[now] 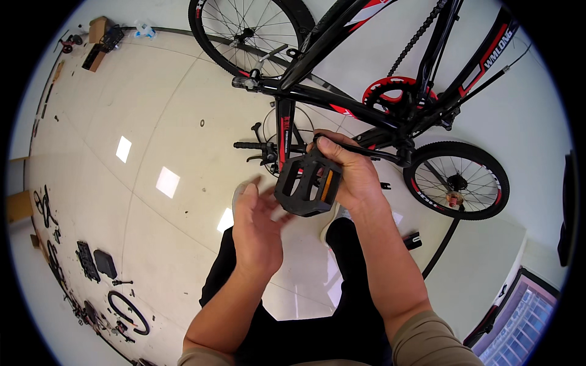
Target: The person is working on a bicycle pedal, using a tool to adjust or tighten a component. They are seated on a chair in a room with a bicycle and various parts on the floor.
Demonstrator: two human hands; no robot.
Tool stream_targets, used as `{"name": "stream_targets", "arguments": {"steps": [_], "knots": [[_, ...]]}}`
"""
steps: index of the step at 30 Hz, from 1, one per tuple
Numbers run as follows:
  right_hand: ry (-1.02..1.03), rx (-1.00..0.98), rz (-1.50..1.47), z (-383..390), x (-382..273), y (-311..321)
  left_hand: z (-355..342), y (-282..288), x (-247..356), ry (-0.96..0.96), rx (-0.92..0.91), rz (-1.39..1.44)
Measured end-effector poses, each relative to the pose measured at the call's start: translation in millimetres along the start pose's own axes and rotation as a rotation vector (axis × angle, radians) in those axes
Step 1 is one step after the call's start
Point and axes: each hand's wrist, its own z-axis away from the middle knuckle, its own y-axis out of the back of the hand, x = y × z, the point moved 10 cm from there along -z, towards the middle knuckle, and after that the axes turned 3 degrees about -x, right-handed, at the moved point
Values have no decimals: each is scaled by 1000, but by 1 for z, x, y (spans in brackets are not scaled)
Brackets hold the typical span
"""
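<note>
A black bicycle pedal (300,194) with an orange reflector sits at the end of a black crank arm (375,152) on a black and red bicycle frame (317,93). My right hand (356,177) is closed around the crank's end, thumb on top beside the pedal; its other fingers are mostly hidden behind. To the left of the pedal, my left hand (259,226) is empty, with its fingers apart and slightly blurred. Whether its fingertips touch the pedal's edge is unclear. Above the crank is a red chainring (400,82) with a chain (410,46) running upward.
One wheel (256,32) stands at the top, another (492,180) at the right. A handlebar grip (247,146) and levers show below the frame. Along the left wall lie tools, black cases (105,263), a curved black tube (129,312) and loose parts. Boxes (96,30) are at the far left.
</note>
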Motion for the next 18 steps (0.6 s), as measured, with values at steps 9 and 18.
{"name": "stream_targets", "arguments": {"steps": [9,18], "knots": [[4,4,56,1,1,0,10,-22,-41,222,-382,152],[-26,-39,48,0,0,-5,10,-22,-22,-59,-337,-125]]}}
